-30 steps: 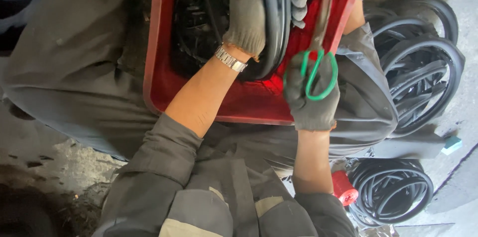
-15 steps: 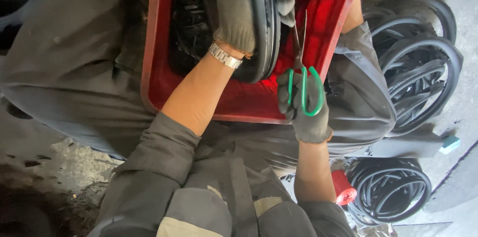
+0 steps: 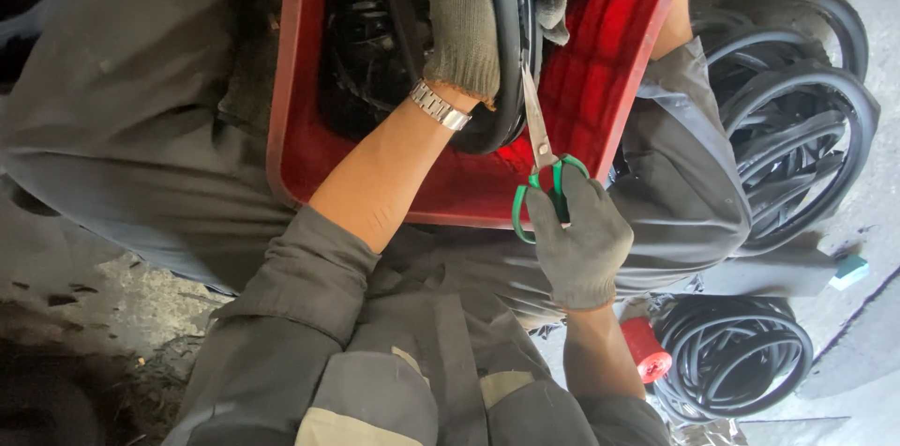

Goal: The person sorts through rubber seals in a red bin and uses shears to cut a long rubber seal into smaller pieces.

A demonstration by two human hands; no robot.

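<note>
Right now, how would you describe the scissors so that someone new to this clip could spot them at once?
Find the big red plastic crate on the person's lap. At its near right corner the gloved right hand grips the scissors, blades pointing up to the black rubber loop held by the left hand. Their bright green handles are the only green thing among the black rubber.

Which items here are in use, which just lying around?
In use: left hand gripping black rubber loop; right hand with green-handled scissors; red crate.
Lying about: rubber coils, lower coil, red cap, teal block.
</note>
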